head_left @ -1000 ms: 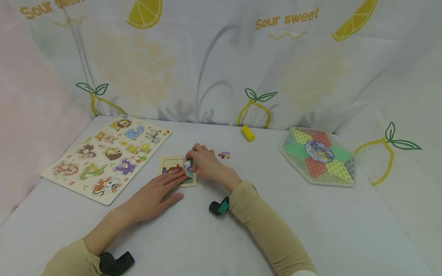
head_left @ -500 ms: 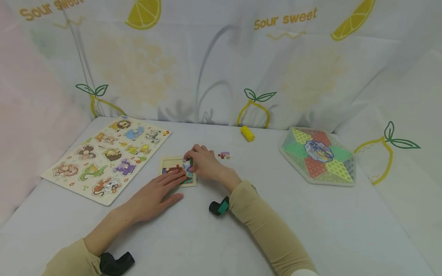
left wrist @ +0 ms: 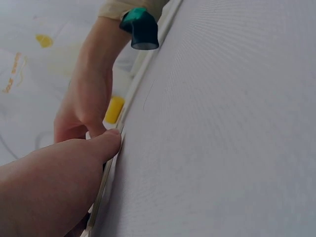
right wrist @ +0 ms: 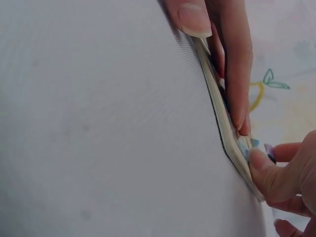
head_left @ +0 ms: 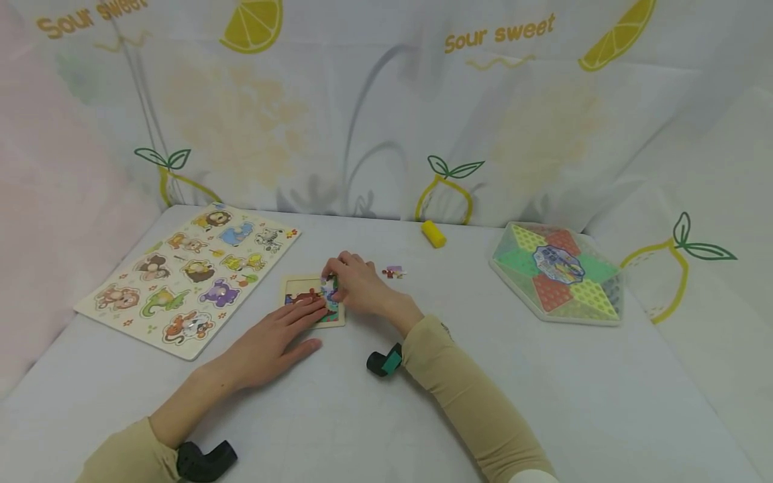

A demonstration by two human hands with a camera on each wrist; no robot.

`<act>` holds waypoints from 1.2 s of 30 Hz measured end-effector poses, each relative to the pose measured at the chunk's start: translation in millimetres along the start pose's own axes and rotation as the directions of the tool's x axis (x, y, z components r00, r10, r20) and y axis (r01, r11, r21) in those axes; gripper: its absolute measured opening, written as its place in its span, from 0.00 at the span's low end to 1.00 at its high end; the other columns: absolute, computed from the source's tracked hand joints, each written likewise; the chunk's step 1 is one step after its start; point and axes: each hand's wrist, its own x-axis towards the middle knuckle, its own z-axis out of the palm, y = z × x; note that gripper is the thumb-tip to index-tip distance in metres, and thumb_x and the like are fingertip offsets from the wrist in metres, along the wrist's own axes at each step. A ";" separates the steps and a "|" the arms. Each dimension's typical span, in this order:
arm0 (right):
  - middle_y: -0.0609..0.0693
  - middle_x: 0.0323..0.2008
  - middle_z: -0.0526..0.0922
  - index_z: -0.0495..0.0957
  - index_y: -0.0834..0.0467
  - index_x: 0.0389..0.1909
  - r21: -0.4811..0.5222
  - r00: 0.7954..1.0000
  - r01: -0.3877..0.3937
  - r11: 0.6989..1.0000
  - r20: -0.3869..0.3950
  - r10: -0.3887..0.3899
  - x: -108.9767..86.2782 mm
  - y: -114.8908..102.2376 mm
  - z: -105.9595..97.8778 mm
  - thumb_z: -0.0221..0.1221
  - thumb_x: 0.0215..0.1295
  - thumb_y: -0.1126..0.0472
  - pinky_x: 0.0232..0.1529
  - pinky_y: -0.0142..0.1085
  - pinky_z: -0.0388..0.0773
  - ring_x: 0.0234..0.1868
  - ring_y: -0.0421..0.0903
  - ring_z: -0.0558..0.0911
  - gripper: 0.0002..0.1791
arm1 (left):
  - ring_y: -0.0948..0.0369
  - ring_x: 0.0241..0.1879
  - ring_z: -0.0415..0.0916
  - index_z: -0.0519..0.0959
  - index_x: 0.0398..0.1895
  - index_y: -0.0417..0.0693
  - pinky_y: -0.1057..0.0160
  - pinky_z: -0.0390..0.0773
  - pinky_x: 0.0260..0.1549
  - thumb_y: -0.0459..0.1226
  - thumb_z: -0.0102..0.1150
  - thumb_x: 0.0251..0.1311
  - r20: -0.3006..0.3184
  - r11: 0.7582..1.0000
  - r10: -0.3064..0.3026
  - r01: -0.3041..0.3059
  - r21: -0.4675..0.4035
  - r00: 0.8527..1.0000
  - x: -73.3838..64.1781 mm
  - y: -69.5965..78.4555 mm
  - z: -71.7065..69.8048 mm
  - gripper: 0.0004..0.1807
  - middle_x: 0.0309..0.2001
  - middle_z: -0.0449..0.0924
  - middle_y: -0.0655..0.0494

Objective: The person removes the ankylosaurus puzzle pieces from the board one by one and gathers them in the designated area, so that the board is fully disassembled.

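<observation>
The left hand [head_left: 276, 343] rests, outstretched, on one small puzzle [head_left: 301, 285], at whose right side the right hand [head_left: 362, 286] pinches one puzzle piece [head_left: 329, 287]. One loose piece [head_left: 394, 272] lies farther right.

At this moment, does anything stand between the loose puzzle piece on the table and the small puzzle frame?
Yes, the right hand stands between the loose puzzle piece and the puzzle frame, reaching over its right side. The left hand also covers part of the frame. I see nothing else.
</observation>
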 end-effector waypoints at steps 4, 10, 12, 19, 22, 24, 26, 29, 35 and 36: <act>0.47 0.47 0.79 0.74 0.50 0.54 0.037 1.000 0.030 0.999 -0.011 -0.029 0.6 0.2 -0.2 0.67 0.65 0.59 0.54 0.46 0.69 0.53 0.46 0.75 0.19 | 0.48 0.77 0.54 0.63 0.76 0.52 0.43 0.59 0.72 0.52 0.51 0.73 -0.010 1.000 0.007 -0.007 0.002 1.000 0.0 0.3 0.6 0.32 0.76 0.60 0.53; 0.45 0.38 0.81 0.76 0.51 0.51 0.110 0.998 0.057 0.992 -0.033 -0.054 1.1 -0.6 0.1 0.67 0.65 0.60 0.48 0.38 0.70 0.39 0.42 0.76 0.16 | 0.48 0.76 0.54 0.64 0.76 0.51 0.42 0.59 0.72 0.52 0.51 0.74 -0.026 1.000 0.020 -0.020 0.003 0.999 -0.1 1.3 0.3 0.32 0.76 0.61 0.53; 0.45 0.38 0.81 0.77 0.52 0.51 0.136 0.998 0.058 0.989 -0.034 -0.054 1.0 -0.8 0.0 0.67 0.64 0.61 0.46 0.36 0.71 0.37 0.41 0.76 0.16 | 0.48 0.76 0.54 0.64 0.76 0.51 0.42 0.59 0.72 0.52 0.51 0.74 -0.027 1.000 0.020 -0.020 0.002 0.999 -0.4 1.4 0.1 0.32 0.76 0.61 0.53; 0.46 0.40 0.83 0.77 0.51 0.50 0.206 0.999 0.022 0.978 -0.038 -0.015 0.5 0.4 0.5 0.65 0.66 0.65 0.43 0.33 0.71 0.37 0.41 0.77 0.14 | 0.47 0.75 0.56 0.65 0.75 0.50 0.42 0.60 0.71 0.52 0.51 0.73 -0.038 1.000 0.025 -0.025 0.010 0.999 -0.8 1.3 0.8 0.32 0.75 0.62 0.52; 0.46 0.41 0.84 0.78 0.52 0.50 0.212 0.999 0.020 0.977 -0.050 -0.009 0.7 1.7 1.1 0.63 0.67 0.66 0.43 0.32 0.73 0.38 0.41 0.78 0.13 | 0.47 0.75 0.56 0.65 0.75 0.49 0.42 0.60 0.71 0.52 0.51 0.73 -0.044 0.999 0.031 -0.030 0.014 0.999 -0.7 1.3 1.1 0.31 0.75 0.63 0.51; 0.47 0.41 0.84 0.78 0.52 0.49 0.209 0.998 0.024 0.978 -0.055 -0.013 1.3 2.8 1.7 0.63 0.67 0.66 0.42 0.31 0.73 0.38 0.41 0.78 0.12 | 0.47 0.75 0.56 0.65 0.75 0.49 0.43 0.60 0.71 0.52 0.52 0.73 -0.044 0.999 0.031 -0.030 0.011 0.999 -0.7 1.3 1.0 0.31 0.75 0.63 0.51; 0.46 0.41 0.84 0.78 0.52 0.49 0.203 0.998 0.028 0.979 -0.055 -0.017 1.8 3.5 2.2 0.62 0.68 0.66 0.42 0.31 0.73 0.38 0.41 0.77 0.12 | 0.47 0.75 0.56 0.65 0.75 0.50 0.43 0.60 0.71 0.52 0.52 0.73 -0.039 1.000 0.029 -0.028 0.010 0.999 -0.6 1.7 0.5 0.32 0.75 0.63 0.51; 0.46 0.41 0.84 0.77 0.52 0.49 0.198 0.999 0.031 0.980 -0.049 -0.021 2.3 3.7 2.4 0.62 0.68 0.66 0.42 0.31 0.73 0.38 0.40 0.77 0.11 | 0.48 0.76 0.55 0.64 0.75 0.50 0.43 0.60 0.72 0.52 0.51 0.73 -0.031 1.000 0.024 -0.024 0.011 0.999 -0.4 2.0 0.0 0.32 0.75 0.62 0.52; 0.46 0.42 0.84 0.78 0.53 0.50 0.198 0.998 0.045 0.979 -0.054 -0.035 2.5 3.5 1.7 0.61 0.69 0.65 0.42 0.31 0.74 0.39 0.40 0.78 0.11 | 0.48 0.76 0.55 0.64 0.75 0.50 0.43 0.59 0.72 0.51 0.51 0.74 -0.032 1.000 0.022 -0.022 0.011 0.999 -0.7 1.6 0.0 0.31 0.75 0.62 0.52; 0.47 0.42 0.84 0.78 0.53 0.50 0.198 0.998 0.046 0.979 -0.055 -0.036 2.4 3.5 1.8 0.61 0.69 0.65 0.42 0.30 0.74 0.39 0.40 0.78 0.11 | 0.48 0.76 0.55 0.64 0.75 0.50 0.43 0.59 0.72 0.51 0.51 0.74 -0.033 1.000 0.023 -0.023 0.009 0.999 -0.7 1.7 0.1 0.31 0.75 0.62 0.52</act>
